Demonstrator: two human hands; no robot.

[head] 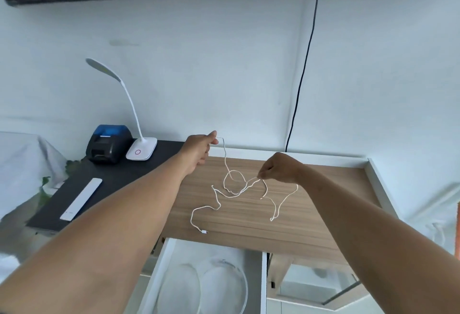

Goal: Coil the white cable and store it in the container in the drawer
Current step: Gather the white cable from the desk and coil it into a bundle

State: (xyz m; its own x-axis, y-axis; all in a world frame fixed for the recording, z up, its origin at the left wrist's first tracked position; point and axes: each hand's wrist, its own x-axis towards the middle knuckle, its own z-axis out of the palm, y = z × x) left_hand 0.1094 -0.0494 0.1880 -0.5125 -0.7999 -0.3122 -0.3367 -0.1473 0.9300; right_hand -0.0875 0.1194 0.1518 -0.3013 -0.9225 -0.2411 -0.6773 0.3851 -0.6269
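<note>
A thin white cable [225, 195] lies in loose tangled loops on the wooden cabinet top [311, 216], its plug end near the front edge. My left hand [200, 147] pinches one end of the cable and holds it raised above the top's back left corner. My right hand [278, 168] pinches another part of the cable just above the wood, right of the loops. Below the front edge a white drawer [161, 269] stands pulled out, with a round clear container [224, 286] and its lid inside.
On the dark desk [117, 184] to the left stand a white desk lamp [139, 149], a black and blue printer [109, 143] and a white remote [81, 199]. A black wire [302, 74] runs down the wall. A raised white rim [380, 181] borders the cabinet's right side.
</note>
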